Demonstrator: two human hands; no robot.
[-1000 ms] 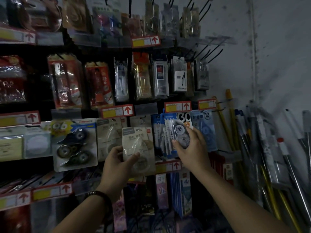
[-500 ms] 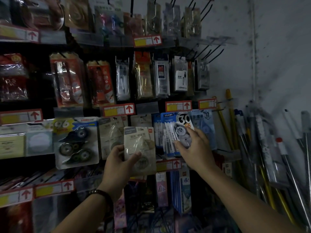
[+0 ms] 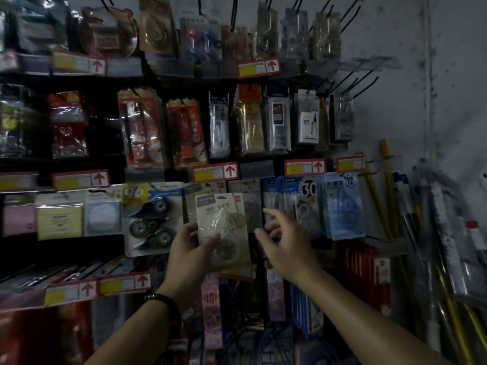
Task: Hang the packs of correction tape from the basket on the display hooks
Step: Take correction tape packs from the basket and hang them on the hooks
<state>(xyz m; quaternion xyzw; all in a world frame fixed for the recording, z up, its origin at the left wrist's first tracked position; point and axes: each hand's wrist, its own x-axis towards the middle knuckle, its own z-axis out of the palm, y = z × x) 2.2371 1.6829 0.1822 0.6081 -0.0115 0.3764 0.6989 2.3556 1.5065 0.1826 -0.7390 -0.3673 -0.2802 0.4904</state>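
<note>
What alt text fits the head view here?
A left hand holds a beige correction tape pack before dim display hooks of stationery, while the open right hand reaches beside it, near the hanging blue packs.

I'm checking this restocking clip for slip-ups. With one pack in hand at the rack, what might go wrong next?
The left hand pinches the beige correction tape pack only by its lower left edge, so it might twist or slip while being threaded. The rack is dim and the row crowded, so its hang hole could miss the hook. The open right hand hovers close to the blue "30" packs and may knock them askew.
</note>
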